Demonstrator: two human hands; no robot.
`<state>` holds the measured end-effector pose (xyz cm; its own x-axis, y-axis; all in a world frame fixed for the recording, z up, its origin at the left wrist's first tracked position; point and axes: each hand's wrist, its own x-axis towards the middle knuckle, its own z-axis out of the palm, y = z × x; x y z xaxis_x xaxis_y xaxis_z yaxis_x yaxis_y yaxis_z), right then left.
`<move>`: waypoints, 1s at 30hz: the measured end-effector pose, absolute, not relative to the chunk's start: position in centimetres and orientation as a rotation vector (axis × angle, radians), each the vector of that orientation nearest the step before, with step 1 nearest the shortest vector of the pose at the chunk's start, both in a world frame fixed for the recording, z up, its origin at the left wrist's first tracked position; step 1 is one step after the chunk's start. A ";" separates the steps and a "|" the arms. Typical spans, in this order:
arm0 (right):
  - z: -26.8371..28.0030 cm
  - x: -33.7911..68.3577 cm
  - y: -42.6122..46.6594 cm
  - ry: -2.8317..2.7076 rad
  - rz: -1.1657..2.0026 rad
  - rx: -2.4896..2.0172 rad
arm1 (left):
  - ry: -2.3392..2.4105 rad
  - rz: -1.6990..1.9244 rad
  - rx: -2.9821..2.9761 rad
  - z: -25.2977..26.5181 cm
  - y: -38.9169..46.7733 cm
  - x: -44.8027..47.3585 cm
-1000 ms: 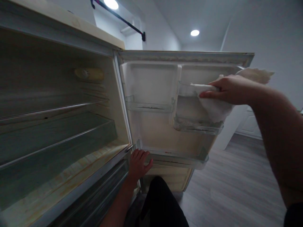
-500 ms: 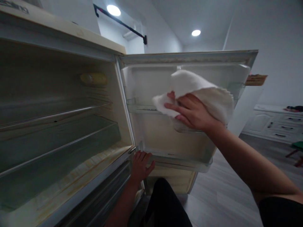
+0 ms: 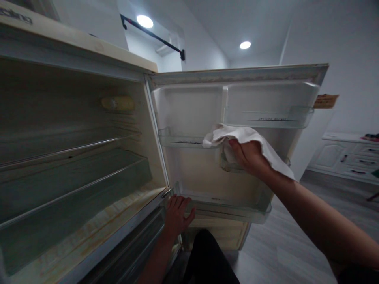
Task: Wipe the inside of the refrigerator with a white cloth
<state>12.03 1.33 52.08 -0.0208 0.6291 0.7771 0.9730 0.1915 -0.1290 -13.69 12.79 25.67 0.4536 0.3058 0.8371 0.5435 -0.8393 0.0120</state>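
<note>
A white cloth (image 3: 248,136) is bunched in my right hand (image 3: 250,156), and its loose end drapes back over the wrist. That hand is at the middle of the open fridge door (image 3: 192,102), by a small clear door bin (image 3: 232,165) that the cloth partly hides. My left hand (image 3: 177,213) rests with its fingers apart by the hinge side, at the left end of the lower clear door shelf (image 3: 227,209). Two more clear door bins show above, an upper left one (image 3: 183,141) and an upper right one (image 3: 269,120).
To the left is the fridge interior with a glass shelf (image 3: 68,146), a greenish clear drawer (image 3: 89,185) and a yellowish lamp cover (image 3: 118,103). Brown stains mark its floor. My knee (image 3: 204,252) is below the door. White drawers (image 3: 352,156) stand at the far right.
My right hand with the cloth has moved down from the upper part of the door, uncovering the upper right bin. My left hand stays at the lower shelf.
</note>
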 end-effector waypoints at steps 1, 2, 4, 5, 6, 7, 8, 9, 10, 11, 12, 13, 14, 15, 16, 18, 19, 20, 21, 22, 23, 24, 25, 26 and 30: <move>52.3 11.8 1.2 -1.726 -0.617 -1.493 | -0.726 -1.336 -2.443 25.7 12.8 -13.7; 52.5 11.8 1.1 -1.718 -0.618 -1.466 | -0.723 -1.339 -2.438 25.7 12.8 -13.7; 52.6 11.8 1.3 -1.679 -0.539 -1.445 | -0.725 -1.335 -2.434 25.7 12.8 -13.6; 52.6 11.8 1.5 -1.649 -0.483 -1.452 | -0.730 -1.326 -2.437 25.7 12.8 -13.7; 52.5 11.9 1.7 -1.620 -0.441 -1.463 | -0.736 -1.316 -2.442 25.7 12.8 -13.7; 52.4 12.1 1.9 -1.602 -0.418 -1.472 | -0.738 -1.305 -2.447 25.7 12.8 -13.7; 52.4 12.2 2.1 -1.592 -0.413 -1.471 | -0.737 -1.294 -2.450 25.6 12.8 -13.7; 52.3 12.5 2.3 -1.586 -0.420 -1.458 | -0.735 -1.285 -2.449 25.6 12.9 -13.8; 52.3 12.9 2.4 -1.579 -0.432 -1.445 | -0.732 -1.279 -2.448 25.6 12.9 -13.8; 52.3 13.4 2.4 -1.563 -0.450 -1.439 | -0.731 -1.274 -2.445 25.6 12.9 -13.9; 52.3 14.0 2.2 -1.536 -0.472 -1.448 | -0.731 -1.272 -2.443 25.6 12.9 -13.9; 52.4 14.6 1.8 -1.497 -0.498 -1.474 | -0.732 -1.273 -2.442 25.7 12.9 -13.9; 52.4 15.3 1.2 -1.451 -0.530 -1.518 | -0.731 -1.279 -2.441 25.7 12.9 -13.9; 52.5 15.8 0.5 -1.400 -0.567 -1.573 | -0.725 -1.286 -2.440 25.8 12.9 -13.9; 52.6 16.3 -0.4 -1.353 -0.607 -1.636 | -0.718 -1.294 -2.439 25.8 12.9 -13.9; 52.7 16.9 -2.2 -1.279 -0.680 -1.767 | -0.693 -1.312 -2.440 25.8 13.0 -13.8; 52.8 17.0 -3.1 -1.254 -0.710 -1.831 | -0.683 -1.321 -2.438 25.8 13.0 -13.7; 52.8 17.1 -3.9 -1.236 -0.739 -1.893 | -0.678 -1.328 -2.436 25.7 13.0 -13.7; 52.8 17.1 -4.5 -1.220 -0.763 -1.951 | -0.680 -1.331 -2.436 25.6 13.1 -13.7; 52.8 17.0 -4.9 -1.204 -0.786 -2.000 | -0.684 -1.332 -2.435 25.6 13.1 -13.6; 52.8 17.0 -5.2 -1.187 -0.809 -2.039 | -0.692 -1.329 -2.436 25.5 13.2 -13.6; 52.8 17.1 -5.2 -1.179 -0.832 -2.061 | -0.701 -1.323 -2.438 25.5 13.2 -13.6; 52.8 17.1 -5.0 -1.193 -0.855 -2.061 | -0.705 -1.315 -2.443 25.5 13.2 -13.6; 52.8 17.1 -4.6 -1.245 -0.875 -2.038 | -0.704 -1.310 -2.445 25.5 13.1 -13.6; 53.7 16.7 -1.7 -1.819 -0.840 -1.731 | -0.701 -1.306 -2.448 25.7 13.0 -13.6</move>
